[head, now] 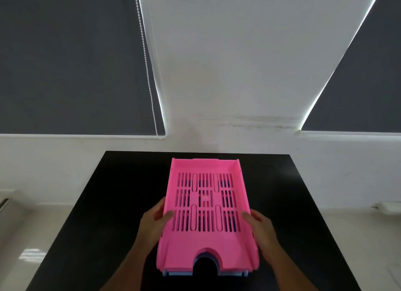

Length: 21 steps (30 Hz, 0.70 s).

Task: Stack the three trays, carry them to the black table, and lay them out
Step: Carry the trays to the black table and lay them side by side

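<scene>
While both hands, left hand (153, 222) and right hand (261, 227), squeeze the pink tray (206, 212) low in the frame, the blue tray (173, 273) underneath might lift too.

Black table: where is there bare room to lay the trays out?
Bare black table lies left of the pink tray stack, beyond the left hand, and right of it past the right hand. The centre is taken.

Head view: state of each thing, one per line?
pink tray: top of stack, over black table, gripped both sides
blue tray: beneath pink, only front edge visible
left hand: holding stack's left side
right hand: holding stack's right side
window blinds: down
</scene>
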Motion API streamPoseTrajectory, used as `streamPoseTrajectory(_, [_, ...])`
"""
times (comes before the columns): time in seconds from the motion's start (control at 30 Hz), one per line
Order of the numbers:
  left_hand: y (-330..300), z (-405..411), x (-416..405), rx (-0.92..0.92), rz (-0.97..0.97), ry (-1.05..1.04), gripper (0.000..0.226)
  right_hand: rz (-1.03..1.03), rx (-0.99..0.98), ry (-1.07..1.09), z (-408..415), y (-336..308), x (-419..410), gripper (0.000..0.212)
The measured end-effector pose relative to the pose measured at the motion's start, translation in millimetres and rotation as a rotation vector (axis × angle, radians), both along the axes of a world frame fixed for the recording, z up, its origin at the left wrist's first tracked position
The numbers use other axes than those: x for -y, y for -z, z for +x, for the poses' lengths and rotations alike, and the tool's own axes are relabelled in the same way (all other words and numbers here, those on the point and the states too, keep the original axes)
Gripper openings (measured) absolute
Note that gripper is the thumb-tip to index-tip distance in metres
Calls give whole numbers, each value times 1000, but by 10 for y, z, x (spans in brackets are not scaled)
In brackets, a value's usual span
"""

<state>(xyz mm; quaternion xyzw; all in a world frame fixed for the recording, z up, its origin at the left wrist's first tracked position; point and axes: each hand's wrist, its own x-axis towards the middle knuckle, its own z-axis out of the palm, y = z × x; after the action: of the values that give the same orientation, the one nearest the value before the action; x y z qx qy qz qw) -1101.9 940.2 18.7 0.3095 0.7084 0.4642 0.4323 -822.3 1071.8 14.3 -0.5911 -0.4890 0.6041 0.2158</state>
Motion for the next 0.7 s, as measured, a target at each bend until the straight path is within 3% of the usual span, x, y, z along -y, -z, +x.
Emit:
streamPoseTrajectory(0.17, [-155,83,-118,-209,2,-76,19,277,187,-41,-128,-108,-69,26])
streamPoseTrajectory(0.47, [-446,364,-564,-308,98,-53,25,415,209,41,274,-309,-336,29])
streamPoseTrajectory(0.7, [-365,1208,-1067,-315,212,31,29,466,333,119,1104,-378,-598,26])
